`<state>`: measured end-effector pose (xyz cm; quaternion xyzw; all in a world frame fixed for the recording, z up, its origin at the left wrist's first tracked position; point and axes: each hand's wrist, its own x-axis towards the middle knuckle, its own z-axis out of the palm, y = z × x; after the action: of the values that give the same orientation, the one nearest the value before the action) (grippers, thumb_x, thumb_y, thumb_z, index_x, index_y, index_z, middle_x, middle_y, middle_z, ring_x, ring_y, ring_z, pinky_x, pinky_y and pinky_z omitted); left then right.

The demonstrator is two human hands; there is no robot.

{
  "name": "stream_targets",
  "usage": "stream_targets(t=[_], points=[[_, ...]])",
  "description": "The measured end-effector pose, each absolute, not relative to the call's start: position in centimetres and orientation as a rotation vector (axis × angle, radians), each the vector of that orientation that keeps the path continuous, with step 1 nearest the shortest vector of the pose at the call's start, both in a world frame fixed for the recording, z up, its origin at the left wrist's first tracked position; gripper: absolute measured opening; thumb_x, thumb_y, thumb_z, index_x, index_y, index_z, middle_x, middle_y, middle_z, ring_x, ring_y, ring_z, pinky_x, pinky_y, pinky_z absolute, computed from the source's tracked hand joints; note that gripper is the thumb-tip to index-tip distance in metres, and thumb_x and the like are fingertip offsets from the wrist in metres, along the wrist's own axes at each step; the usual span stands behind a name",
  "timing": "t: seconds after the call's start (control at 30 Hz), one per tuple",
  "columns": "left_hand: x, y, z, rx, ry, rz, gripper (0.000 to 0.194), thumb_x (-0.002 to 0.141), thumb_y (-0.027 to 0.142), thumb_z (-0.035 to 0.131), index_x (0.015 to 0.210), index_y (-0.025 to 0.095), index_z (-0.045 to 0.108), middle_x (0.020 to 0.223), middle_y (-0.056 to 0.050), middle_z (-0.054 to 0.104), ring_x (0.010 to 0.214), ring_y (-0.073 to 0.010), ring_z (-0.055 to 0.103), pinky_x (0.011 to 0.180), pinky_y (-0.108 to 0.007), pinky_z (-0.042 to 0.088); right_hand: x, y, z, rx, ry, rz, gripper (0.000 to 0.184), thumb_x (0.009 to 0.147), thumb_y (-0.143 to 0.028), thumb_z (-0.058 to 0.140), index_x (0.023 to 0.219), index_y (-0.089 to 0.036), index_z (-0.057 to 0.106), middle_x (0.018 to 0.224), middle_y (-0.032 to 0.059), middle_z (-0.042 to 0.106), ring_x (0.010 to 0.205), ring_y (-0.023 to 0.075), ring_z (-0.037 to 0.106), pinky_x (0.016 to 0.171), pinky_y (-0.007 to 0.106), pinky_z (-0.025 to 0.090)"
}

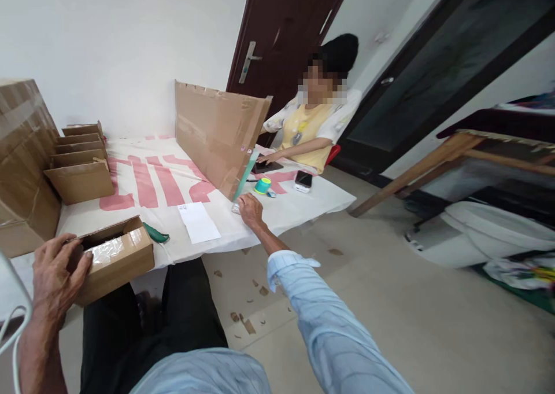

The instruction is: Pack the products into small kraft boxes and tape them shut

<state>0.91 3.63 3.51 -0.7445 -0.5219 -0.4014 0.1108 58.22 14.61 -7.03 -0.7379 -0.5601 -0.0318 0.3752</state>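
Note:
My left hand (60, 269) is wrapped round the left end of a small open cardboard box (115, 275), thumb over its near rim. Clear tape shines on the box, which sits at the table's near edge over my lap. Farther right, my right hand (251, 210) rests on the table with its fingers curled down at the foot of an upright cardboard panel (217, 133). A small silvery thing (236, 208) shows at its fingertips, too small to name. Between the hands lie a white paper sheet (199, 222) and a dark green curved object (156, 233).
Behind the panel sits another person (312, 128), a hand on a dark flat object. A teal and yellow round item (262, 186) and a phone on a white block (303, 180) lie nearby. Cardboard dividers (80, 180) and a large carton (26, 162) stand left.

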Motion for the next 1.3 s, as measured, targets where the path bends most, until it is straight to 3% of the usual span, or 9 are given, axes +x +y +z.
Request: stream_targets(t=[0.53,0.7,0.9,1.03,1.17,1.3], points=[[1.1,3.8,3.8,-2.193,-1.544,-1.194,0.028,0.094,0.052,0.058,0.103,0.028,0.069,0.119,-0.010,0.069,0.118,-0.0422,0.061,0.112,-0.074,0.043,60.1,13.8,-11.5,-2.031,-1.588,-0.146,0.025,0.102,-0.027,0.053,0.086,-0.019,0.071,0.110,0.0142,0.071,0.104,0.0239,0.056,0.089,0.031,0.040],[1.0,3.8,3.7,-2.191,-1.561,-1.204,0.028,0.094,0.052,0.060,0.103,0.028,0.071,0.120,-0.010,0.069,0.118,-0.0402,0.062,0.112,-0.067,0.045,60.1,14.4,-11.1,-2.035,-1.481,-0.090,0.028,0.098,-0.030,0.051,0.076,-0.020,0.066,0.103,0.0141,0.072,0.096,0.0234,0.057,0.087,0.033,0.043],[1.3,2.6,4.0,-2.218,-1.699,-1.241,0.030,0.093,0.049,0.064,0.109,0.025,0.074,0.132,-0.013,0.064,0.126,-0.0358,0.061,0.115,-0.058,0.048,59.5,14.8,-11.8,-2.014,-1.350,0.043,0.028,0.090,-0.043,0.052,0.085,-0.020,0.067,0.093,0.0147,0.073,0.083,0.0255,0.058,0.074,0.036,0.044],[0.8,2.0,4.2,-2.261,-1.789,-1.357,0.040,0.090,0.051,0.069,0.121,0.025,0.073,0.145,-0.012,0.056,0.140,-0.0325,0.055,0.120,-0.053,0.047,60.2,15.2,-13.0,-1.993,-1.283,0.096,0.035,0.087,-0.051,0.057,0.085,-0.020,0.072,0.095,0.0158,0.075,0.086,0.0281,0.059,0.079,0.040,0.048],[-0.7,2.2,4.3,-2.295,-1.957,-1.489,0.050,0.086,0.057,0.073,0.126,0.026,0.071,0.154,-0.013,0.052,0.144,-0.0345,0.054,0.111,-0.053,0.054,60.7,15.1,-13.7,-2.005,-1.297,0.084,0.041,0.088,-0.055,0.059,0.084,-0.019,0.080,0.101,0.0197,0.076,0.095,0.0343,0.065,0.087,0.047,0.051],[-2.1,2.8,3.6,-2.377,-2.061,-1.640,0.058,0.084,0.060,0.074,0.129,0.025,0.072,0.157,-0.015,0.054,0.147,-0.0363,0.054,0.107,-0.047,0.058,60.6,14.5,-13.7,-2.098,-1.357,0.061,0.045,0.094,-0.054,0.055,0.095,-0.020,0.084,0.115,0.0234,0.076,0.107,0.0385,0.068,0.094,0.051,0.052]])
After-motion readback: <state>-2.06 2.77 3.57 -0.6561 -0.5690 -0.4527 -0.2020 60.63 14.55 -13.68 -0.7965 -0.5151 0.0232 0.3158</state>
